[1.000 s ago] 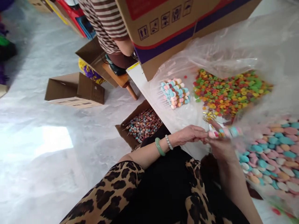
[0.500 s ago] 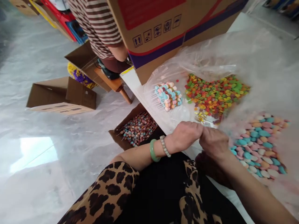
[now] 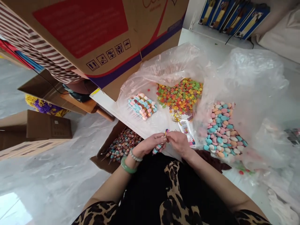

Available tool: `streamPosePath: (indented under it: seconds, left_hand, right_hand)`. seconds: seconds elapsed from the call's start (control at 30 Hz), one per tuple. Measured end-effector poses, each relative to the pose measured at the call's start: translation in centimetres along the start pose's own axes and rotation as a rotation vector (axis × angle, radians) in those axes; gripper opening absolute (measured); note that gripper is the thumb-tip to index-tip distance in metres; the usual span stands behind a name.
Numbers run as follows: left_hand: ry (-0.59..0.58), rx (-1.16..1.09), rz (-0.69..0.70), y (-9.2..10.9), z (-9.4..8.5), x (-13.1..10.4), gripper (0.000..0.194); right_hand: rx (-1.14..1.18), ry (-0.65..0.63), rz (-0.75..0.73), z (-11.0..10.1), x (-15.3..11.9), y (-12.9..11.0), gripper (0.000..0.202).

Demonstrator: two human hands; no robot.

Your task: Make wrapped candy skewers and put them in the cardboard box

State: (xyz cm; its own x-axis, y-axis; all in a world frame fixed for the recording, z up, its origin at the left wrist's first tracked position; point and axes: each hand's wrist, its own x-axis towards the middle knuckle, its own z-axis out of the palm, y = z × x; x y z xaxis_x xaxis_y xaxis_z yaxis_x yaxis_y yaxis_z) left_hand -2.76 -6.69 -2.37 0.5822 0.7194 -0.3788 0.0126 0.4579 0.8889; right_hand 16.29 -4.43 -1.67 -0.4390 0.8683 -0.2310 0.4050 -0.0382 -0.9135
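My left hand (image 3: 154, 142) is closed around a candy skewer (image 3: 157, 149) of pink, blue and white pieces, tilted in front of my body. Close against it, my right hand (image 3: 179, 142) pinches at the skewer's upper end, where a small bit of colourful wrapping (image 3: 166, 132) sticks up. The fingertips partly hide what is gripped there. Just beyond my hands are gold twist ties (image 3: 176, 117) and a printed packet (image 3: 187, 132). A stack of candy skewers (image 3: 142, 106) lies behind my left hand on clear plastic.
Ring gummies (image 3: 180, 95) and pastel oval candies (image 3: 223, 129) lie on plastic sheeting (image 3: 255, 72). A large carton (image 3: 105, 40) stands at the table's back left. Below the table edge, an open box (image 3: 103, 159) holds many finished skewers. Someone in a striped shirt (image 3: 47, 47) sits behind the carton.
The view has swung right. My hands, earlier fists pressed together with their contents hidden, are now slightly apart at the fingers, showing the candy skewer and the printed packet beyond.
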Motion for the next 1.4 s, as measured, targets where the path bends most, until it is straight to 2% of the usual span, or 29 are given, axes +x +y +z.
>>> streamPosePath:
  seconds: [0.1,0.17,0.2,0.23,0.3,0.37,0.43,0.5,0.53,0.57,0.63,0.73,0.87,0.93,1.03,1.13,1.23,1.3,1.33,1.4]
  left_hand:
    - [0.171,0.748,0.125,1.6,0.4,-1.2,0.034]
    - [0.213,1.149,0.145,2.5,0.8,-2.3,0.028]
    - [0.203,1.274,0.14,2.6,0.9,-2.9,0.027]
    - [0.171,1.352,0.125,2.5,0.9,-3.6,0.025]
    - [0.076,1.404,0.049,1.7,0.4,-5.1,0.023]
    - [0.044,1.384,-0.105,0.4,-0.9,-6.8,0.02]
    - [0.16,1.401,-0.337,-0.9,-2.4,-8.4,0.016]
    - [0.316,1.485,-0.538,-1.6,-3.6,-9.7,0.018]
    - [0.381,1.536,-0.596,-1.7,-3.9,-10.1,0.022]
    - [0.428,1.569,-0.618,-1.6,-3.9,-10.1,0.025]
    - [0.466,1.558,-0.556,-1.1,-3.1,-9.2,0.028]
    - [0.44,1.421,-0.327,0.3,-0.9,-6.3,0.029]
    - [0.37,1.341,-0.07,2.0,2.1,-1.7,0.027]
    - [0.293,1.362,0.065,2.4,3.1,0.7,0.027]
    - [0.121,1.47,0.272,2.3,4.0,4.4,0.026]
    - [0.06,1.531,0.33,2.1,4.4,7.6,0.024]
    - [0.173,1.522,0.332,2.3,4.2,9.6,0.027]
    - [0.293,1.415,0.338,2.7,3.9,10.1,0.029]
    - [0.354,1.3,0.347,2.9,3.9,10.1,0.028]
    - [0.451,0.916,0.348,3.1,4.0,9.8,0.021]
  right_hand:
    - [0.299,-0.197,0.25,0.9,0.4,1.0,0.021]
    - [0.433,-0.335,0.311,1.8,0.2,1.2,0.025]
    - [0.443,-0.397,0.326,2.3,0.0,1.1,0.027]
    - [0.37,-0.441,0.321,2.8,-0.3,0.9,0.028]
    - [0.052,-0.443,0.272,3.4,-0.9,0.3,0.026]
    - [-0.278,-0.324,0.207,3.0,-1.5,-0.1,0.022]
    - [-0.525,-0.051,0.17,1.4,-2.0,0.1,0.023]
    - [-0.765,0.309,0.196,-0.9,-2.2,1.0,0.027]
    - [-0.872,0.45,0.232,-2.1,-2.3,1.6,0.027]
    - [-0.954,0.526,0.269,-3.2,-2.2,2.2,0.028]
    - [-1.029,0.529,0.316,-4.6,-2.0,3.4,0.033]
    - [-0.955,0.48,0.356,-5.2,-1.7,4.4,0.037]
    - [-0.784,0.617,0.444,-5.6,-1.8,5.0,0.033]
    - [-0.767,0.638,0.471,-6.0,-2.0,5.0,0.031]
    - [-0.784,0.669,0.437,-6.2,-2.4,4.7,0.033]
    - [-0.782,0.76,0.282,-6.2,-2.8,4.3,0.032]
    - [-0.678,0.872,0.152,-6.5,-3.3,4.2,0.028]
    - [-0.518,0.948,0.123,-6.9,-3.6,4.1,0.025]
    - [-0.411,0.968,0.118,-7.0,-3.7,4.0,0.024]
    - [-0.147,0.945,0.109,-6.9,-3.5,3.6,0.024]
